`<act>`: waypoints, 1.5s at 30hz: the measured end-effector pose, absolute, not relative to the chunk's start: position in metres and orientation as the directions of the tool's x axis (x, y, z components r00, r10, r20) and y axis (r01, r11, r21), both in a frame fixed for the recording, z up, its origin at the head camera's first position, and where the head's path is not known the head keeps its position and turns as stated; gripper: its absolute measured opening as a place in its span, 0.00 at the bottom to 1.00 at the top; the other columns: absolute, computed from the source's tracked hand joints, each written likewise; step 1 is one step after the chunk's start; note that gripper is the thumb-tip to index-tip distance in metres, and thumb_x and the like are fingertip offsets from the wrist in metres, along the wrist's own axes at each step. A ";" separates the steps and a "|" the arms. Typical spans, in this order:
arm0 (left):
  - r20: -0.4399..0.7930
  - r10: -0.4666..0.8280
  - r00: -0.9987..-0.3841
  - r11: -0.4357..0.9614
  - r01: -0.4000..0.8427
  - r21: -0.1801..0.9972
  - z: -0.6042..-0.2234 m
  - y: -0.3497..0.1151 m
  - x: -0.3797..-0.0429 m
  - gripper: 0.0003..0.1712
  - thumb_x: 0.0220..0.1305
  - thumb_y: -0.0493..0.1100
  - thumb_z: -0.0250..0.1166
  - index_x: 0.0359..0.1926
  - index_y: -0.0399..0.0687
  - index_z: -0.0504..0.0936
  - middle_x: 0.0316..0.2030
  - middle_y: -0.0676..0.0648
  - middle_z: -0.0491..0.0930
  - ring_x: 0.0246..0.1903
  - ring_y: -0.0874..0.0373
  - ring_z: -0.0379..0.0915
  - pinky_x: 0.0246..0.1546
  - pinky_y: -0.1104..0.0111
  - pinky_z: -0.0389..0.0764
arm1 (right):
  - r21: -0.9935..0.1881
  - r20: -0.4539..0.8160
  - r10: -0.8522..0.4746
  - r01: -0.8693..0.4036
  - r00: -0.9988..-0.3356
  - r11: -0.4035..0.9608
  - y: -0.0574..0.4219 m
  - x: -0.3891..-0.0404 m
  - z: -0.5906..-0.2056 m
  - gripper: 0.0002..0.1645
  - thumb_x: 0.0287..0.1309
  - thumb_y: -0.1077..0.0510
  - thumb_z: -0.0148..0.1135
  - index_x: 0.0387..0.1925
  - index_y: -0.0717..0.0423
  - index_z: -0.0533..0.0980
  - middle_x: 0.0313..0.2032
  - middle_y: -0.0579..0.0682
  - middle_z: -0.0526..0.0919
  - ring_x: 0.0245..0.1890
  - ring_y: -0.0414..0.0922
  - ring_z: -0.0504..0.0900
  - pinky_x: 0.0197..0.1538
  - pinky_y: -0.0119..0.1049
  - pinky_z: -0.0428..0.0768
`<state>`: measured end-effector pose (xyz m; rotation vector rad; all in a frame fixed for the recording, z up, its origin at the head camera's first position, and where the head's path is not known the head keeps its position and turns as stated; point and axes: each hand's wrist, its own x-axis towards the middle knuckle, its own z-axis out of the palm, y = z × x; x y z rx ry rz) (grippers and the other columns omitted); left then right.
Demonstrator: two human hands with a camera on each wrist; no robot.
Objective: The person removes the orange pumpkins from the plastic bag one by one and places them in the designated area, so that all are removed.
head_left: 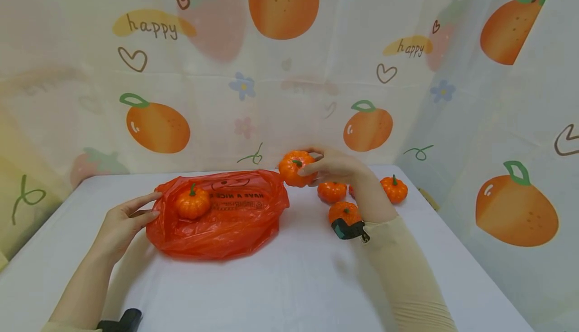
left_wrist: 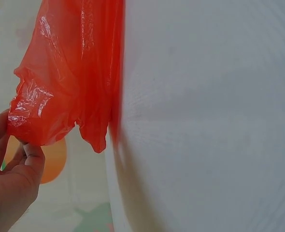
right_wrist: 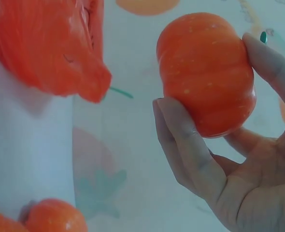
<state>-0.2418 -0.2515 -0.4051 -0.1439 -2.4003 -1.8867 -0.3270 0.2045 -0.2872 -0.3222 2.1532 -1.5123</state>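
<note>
My right hand (head_left: 334,166) holds a small orange pumpkin (head_left: 295,168) by its sides, raised beside the right end of a red plastic bag (head_left: 244,226). In the right wrist view, thumb and fingers grip this pumpkin (right_wrist: 205,72) above the table. The bag lies on its side, its mouth spread, with another pumpkin (head_left: 193,202) inside near the left end. My left hand (head_left: 122,224) pinches the bag's left edge; the left wrist view shows the fingers (left_wrist: 34,159) at the thin red film (left_wrist: 50,96).
On the right of the white table (head_left: 307,281) sit more pumpkins: one (head_left: 332,192) below my right hand, one (head_left: 345,212) partly behind the wrist strap, one (head_left: 394,189) farther right. My forearm partly hides another. A fruit-printed curtain (head_left: 307,95) hangs behind the table.
</note>
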 end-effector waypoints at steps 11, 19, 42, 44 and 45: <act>0.108 0.014 -0.994 0.274 0.107 0.956 -0.408 -0.253 -0.241 0.27 0.67 0.43 0.64 0.67 0.56 0.75 0.45 0.80 0.71 0.39 0.81 0.78 0.39 0.88 0.77 | -0.912 -0.252 -0.419 0.070 -0.872 0.404 0.238 -0.325 -0.289 0.40 0.58 0.57 0.68 0.69 0.43 0.63 0.61 0.56 0.71 0.46 0.48 0.84 0.52 0.42 0.86; 0.117 0.017 -0.993 0.266 0.118 0.957 -0.407 -0.254 -0.241 0.26 0.67 0.42 0.64 0.66 0.56 0.75 0.45 0.81 0.72 0.38 0.80 0.79 0.39 0.88 0.77 | -0.923 -0.252 -0.434 0.080 -0.865 0.376 0.266 -0.323 -0.294 0.38 0.61 0.57 0.66 0.69 0.44 0.63 0.60 0.56 0.71 0.50 0.48 0.82 0.53 0.40 0.85; 0.130 0.011 -0.991 0.259 0.128 0.957 -0.406 -0.253 -0.242 0.26 0.67 0.41 0.65 0.65 0.55 0.77 0.44 0.81 0.73 0.38 0.81 0.79 0.39 0.88 0.77 | -0.915 -0.295 -0.433 0.120 -0.852 0.386 0.330 -0.322 -0.323 0.40 0.63 0.60 0.64 0.72 0.52 0.57 0.64 0.60 0.65 0.55 0.51 0.78 0.63 0.55 0.78; 0.133 0.013 -0.991 0.258 0.132 0.957 -0.406 -0.253 -0.242 0.25 0.66 0.41 0.65 0.65 0.55 0.77 0.43 0.81 0.74 0.38 0.81 0.79 0.39 0.88 0.77 | -0.917 -0.303 -0.428 0.139 -0.851 0.374 0.336 -0.322 -0.326 0.41 0.63 0.61 0.63 0.72 0.52 0.56 0.65 0.61 0.64 0.57 0.51 0.76 0.64 0.57 0.76; 0.133 0.013 -0.991 0.259 0.132 0.957 -0.406 -0.253 -0.242 0.25 0.67 0.41 0.65 0.65 0.55 0.77 0.43 0.81 0.74 0.38 0.81 0.79 0.39 0.88 0.77 | -0.915 -0.305 -0.427 0.139 -0.851 0.378 0.339 -0.322 -0.328 0.41 0.63 0.60 0.63 0.73 0.52 0.55 0.66 0.61 0.63 0.57 0.51 0.76 0.64 0.57 0.76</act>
